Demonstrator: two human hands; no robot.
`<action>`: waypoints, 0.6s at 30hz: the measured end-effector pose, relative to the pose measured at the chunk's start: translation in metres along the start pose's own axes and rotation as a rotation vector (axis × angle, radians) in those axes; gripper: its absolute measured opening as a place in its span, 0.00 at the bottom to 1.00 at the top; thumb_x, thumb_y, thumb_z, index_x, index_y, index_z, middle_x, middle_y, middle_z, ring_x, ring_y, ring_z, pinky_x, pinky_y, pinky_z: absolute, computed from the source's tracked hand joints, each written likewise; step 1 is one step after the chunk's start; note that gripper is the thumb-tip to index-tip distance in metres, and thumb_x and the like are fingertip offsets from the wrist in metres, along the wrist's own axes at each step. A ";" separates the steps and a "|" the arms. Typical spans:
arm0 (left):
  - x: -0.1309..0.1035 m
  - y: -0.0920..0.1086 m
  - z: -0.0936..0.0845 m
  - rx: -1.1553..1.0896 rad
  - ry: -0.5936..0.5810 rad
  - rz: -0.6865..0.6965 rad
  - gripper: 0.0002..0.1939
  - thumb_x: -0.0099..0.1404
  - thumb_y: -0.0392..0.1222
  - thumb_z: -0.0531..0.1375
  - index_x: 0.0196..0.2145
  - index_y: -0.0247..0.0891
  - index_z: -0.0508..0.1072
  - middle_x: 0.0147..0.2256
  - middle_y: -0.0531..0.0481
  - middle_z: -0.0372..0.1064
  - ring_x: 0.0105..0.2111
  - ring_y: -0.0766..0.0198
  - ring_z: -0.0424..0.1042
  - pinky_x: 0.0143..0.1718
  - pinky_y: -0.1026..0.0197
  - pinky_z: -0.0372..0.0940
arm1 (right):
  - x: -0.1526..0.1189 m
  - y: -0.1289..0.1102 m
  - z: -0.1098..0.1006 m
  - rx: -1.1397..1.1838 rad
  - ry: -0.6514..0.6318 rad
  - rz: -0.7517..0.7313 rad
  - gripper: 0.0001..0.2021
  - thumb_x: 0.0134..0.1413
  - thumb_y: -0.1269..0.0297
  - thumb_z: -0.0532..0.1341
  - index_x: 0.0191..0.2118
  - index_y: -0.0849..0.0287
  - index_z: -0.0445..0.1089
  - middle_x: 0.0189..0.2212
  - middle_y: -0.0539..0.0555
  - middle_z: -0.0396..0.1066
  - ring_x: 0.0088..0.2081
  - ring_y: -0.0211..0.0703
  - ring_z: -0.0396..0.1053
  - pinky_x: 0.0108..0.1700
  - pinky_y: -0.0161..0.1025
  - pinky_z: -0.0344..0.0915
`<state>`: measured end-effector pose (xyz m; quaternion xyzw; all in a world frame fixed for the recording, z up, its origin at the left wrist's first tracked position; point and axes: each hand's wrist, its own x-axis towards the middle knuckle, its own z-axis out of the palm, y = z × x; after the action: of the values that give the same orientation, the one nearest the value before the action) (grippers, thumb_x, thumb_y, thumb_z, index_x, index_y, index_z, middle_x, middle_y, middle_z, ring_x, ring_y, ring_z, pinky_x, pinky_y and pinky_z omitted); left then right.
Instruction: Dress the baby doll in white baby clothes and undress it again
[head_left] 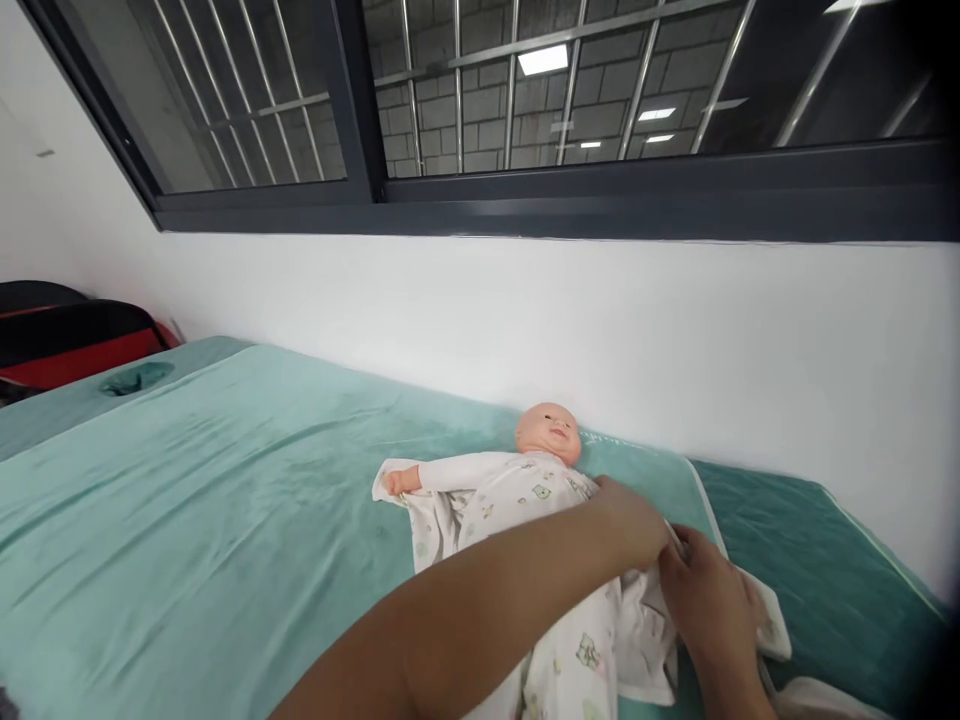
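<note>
A baby doll (547, 430) lies on its back on a green cloth, with its head toward the wall. White baby clothes (517, 500) with small green and brown prints cover its body. One doll arm, in a plain white sleeve, stretches left over the spread printed sleeve. My left hand (630, 520) reaches across the doll to its other side, fingers closed at the clothes and mostly hidden. Just right of it, my right hand (709, 590) has its fingers curled on the white fabric, with a sleeve end showing beyond. The doll's other arm is hidden.
The light green cloth (225, 480) covers the bed-like surface, with darker green fabric (810, 530) at the right. A white wall (450, 310) rises behind it, below a dark window frame (600, 205). Black and red items (82, 340) stand at the far left.
</note>
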<state>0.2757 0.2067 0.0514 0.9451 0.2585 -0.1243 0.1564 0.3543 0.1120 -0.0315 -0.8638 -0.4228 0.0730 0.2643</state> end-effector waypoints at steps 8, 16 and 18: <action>-0.006 -0.009 0.001 0.176 -0.091 0.066 0.08 0.60 0.37 0.60 0.38 0.38 0.76 0.49 0.37 0.74 0.48 0.45 0.71 0.48 0.40 0.64 | 0.001 0.008 -0.010 0.090 -0.097 0.101 0.23 0.60 0.46 0.46 0.44 0.55 0.70 0.41 0.65 0.77 0.42 0.62 0.73 0.39 0.48 0.64; -0.040 -0.021 -0.021 0.336 0.053 0.109 0.09 0.60 0.31 0.57 0.36 0.35 0.75 0.45 0.38 0.74 0.44 0.48 0.72 0.40 0.46 0.64 | 0.007 0.022 -0.016 0.180 -0.124 0.186 0.19 0.58 0.48 0.46 0.38 0.54 0.67 0.46 0.66 0.73 0.46 0.64 0.71 0.41 0.50 0.65; -0.049 -0.025 -0.024 0.350 0.122 0.102 0.10 0.59 0.31 0.58 0.38 0.35 0.75 0.43 0.38 0.74 0.41 0.48 0.72 0.37 0.48 0.63 | 0.008 0.027 -0.016 0.222 -0.097 0.201 0.17 0.56 0.48 0.48 0.37 0.54 0.67 0.44 0.66 0.74 0.46 0.64 0.71 0.42 0.51 0.66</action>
<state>0.2248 0.2137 0.0831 0.9755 0.1939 -0.1017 -0.0201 0.3833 0.0984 -0.0315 -0.8626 -0.3360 0.1870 0.3289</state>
